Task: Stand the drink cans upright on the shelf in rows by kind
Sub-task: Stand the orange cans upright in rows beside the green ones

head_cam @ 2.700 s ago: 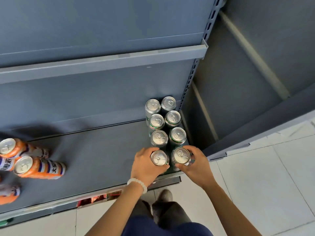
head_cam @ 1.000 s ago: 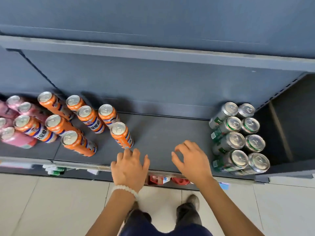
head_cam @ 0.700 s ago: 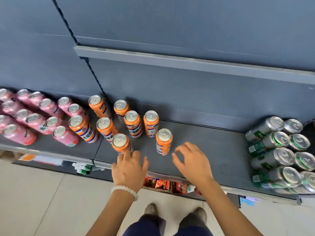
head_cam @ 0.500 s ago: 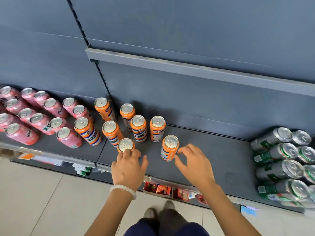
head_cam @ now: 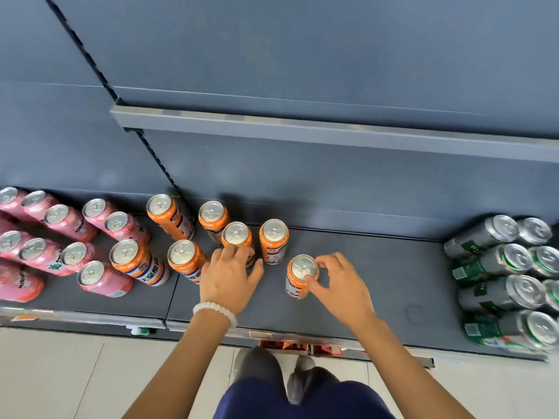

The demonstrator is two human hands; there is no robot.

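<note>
Orange can [head_cam: 301, 276] in right hand [head_cam: 338, 285]

The left hand [head_cam: 227, 278] covers an orange can [head_cam: 242, 252] almost whole, so its grip cannot be told. At the shelf's [head_cam: 378, 282] left end the pink cans [head_cam: 18, 285] run off the picture's edge; at its right end the green cans [head_cam: 553, 293] are cut off too. Print on the orange cans' labels [head_cam: 149, 272] is too small to read. Packets under the shelf's front lip [head_cam: 282, 345] are mostly hidden.

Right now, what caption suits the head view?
Right hand pinches an orange can; left hand touches another.
</note>
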